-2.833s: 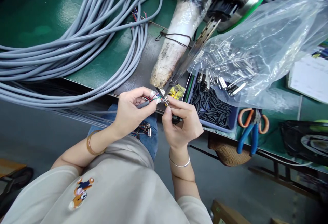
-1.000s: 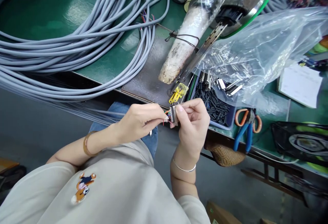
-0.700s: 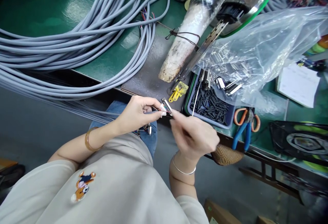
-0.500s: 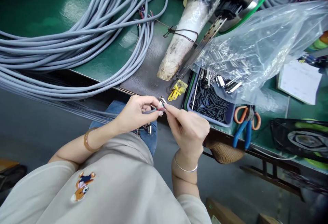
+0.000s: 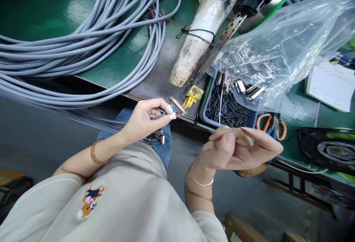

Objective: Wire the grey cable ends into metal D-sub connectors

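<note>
Between thumb and fingers, my left hand (image 5: 151, 115) pinches a grey cable end with thin coloured wires at a metal D-sub connector (image 5: 177, 106). The connector juts beyond the fingertips over the table edge. Whether every wire is joined to it is too small to tell. My right hand (image 5: 238, 147), smeared by motion, is curled in front of the blue tray (image 5: 205, 114); anything inside its fingers is hidden. A thin pale wire (image 5: 221, 105) runs down across the tray to just above that hand. More wired connectors (image 5: 158, 137) lie on my lap, below my left hand.
Grey cables (image 5: 111, 31) loop across the green table. Black tubing pieces (image 5: 230, 109) and connectors fill the tray, beneath a clear plastic bag (image 5: 288, 50). Yellow terminals (image 5: 190, 99), a wrapped white roll (image 5: 191, 50), pliers (image 5: 274, 125) and a black fan (image 5: 327, 149) are nearby.
My right hand has left the connector and moved right, in front of the tray and pliers. My left hand stays about where it was, and more of the connector shows.
</note>
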A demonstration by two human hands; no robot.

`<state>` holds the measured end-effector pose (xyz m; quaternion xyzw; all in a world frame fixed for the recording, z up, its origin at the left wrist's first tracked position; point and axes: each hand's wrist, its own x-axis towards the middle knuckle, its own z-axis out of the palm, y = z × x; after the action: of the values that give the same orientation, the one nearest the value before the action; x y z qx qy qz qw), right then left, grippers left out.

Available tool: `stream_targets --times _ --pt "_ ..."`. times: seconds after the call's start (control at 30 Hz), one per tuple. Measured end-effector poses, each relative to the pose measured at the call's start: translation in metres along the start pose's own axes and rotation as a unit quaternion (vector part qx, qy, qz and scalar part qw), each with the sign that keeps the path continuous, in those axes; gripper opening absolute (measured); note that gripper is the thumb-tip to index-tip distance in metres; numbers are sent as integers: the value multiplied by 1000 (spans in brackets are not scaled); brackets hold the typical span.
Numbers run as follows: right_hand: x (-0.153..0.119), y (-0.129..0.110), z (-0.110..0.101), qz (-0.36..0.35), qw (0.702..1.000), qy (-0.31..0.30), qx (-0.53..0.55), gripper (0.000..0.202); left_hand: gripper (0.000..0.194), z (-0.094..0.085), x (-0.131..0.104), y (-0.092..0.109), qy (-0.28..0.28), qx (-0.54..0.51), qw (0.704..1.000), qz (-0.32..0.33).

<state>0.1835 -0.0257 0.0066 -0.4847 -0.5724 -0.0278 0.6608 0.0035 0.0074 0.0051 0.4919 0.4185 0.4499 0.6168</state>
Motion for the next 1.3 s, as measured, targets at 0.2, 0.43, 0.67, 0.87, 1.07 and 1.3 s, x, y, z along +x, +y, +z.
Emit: stream_targets --times 0.2,0.43,0.67,0.87,1.07,1.3 --pt "-9 4 3 22 979 -195 -53 21 15 0 4 3 4 -1 1000 -12" --pt "-12 5 16 3 975 -219 -40 16 13 4 12 3 44 18 999 17" --pt "-7 6 20 -1 975 -221 -39 17 11 9 18 8 81 57 994 52" --pt "-7 9 23 19 977 -212 -11 17 11 10 21 9 91 79 991 65" --pt "-6 11 25 21 979 -205 -5 17 10 11 21 9 95 104 987 74" --pt "2 8 26 -21 980 -194 -47 19 8 12 21 16 79 98 987 99"
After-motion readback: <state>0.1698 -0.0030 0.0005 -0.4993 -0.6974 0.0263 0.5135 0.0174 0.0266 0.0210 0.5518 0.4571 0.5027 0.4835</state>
